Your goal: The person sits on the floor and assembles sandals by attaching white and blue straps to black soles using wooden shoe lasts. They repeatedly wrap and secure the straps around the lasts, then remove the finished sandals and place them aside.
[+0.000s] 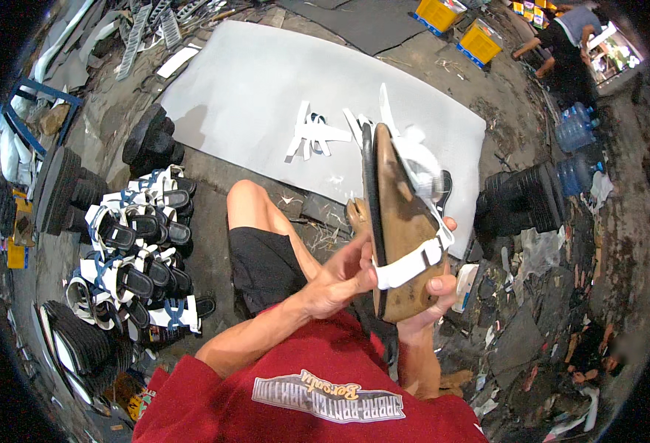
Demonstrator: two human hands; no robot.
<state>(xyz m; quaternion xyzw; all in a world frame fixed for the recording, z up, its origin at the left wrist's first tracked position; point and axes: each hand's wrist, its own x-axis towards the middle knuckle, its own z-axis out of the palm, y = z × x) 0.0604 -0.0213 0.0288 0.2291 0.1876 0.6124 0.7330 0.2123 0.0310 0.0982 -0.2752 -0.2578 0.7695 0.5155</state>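
A brown foot-shaped shoe last point(405, 214) is held up in front of my body, toe end away from me. A black sole point(370, 199) lies along its left side. A white strap point(412, 267) with a small fastening passes across the last near its heel; more white straps, partly blurred, stand out at the toe end. My left hand point(349, 267) is closed at the strap's left end, beside the sole. My right hand point(436, 299) is wrapped round the heel end of the last from the right, its palm partly hidden.
A pale grey sheet point(244, 81) lies ahead, with cut white strap pieces point(314, 134) on it. At left are piled white-strapped sandals point(137, 236) and stacked black soles point(89, 347); more black soles point(524, 198) stand at right. Yellow crates point(480, 43) and a person point(565, 44) are farther off.
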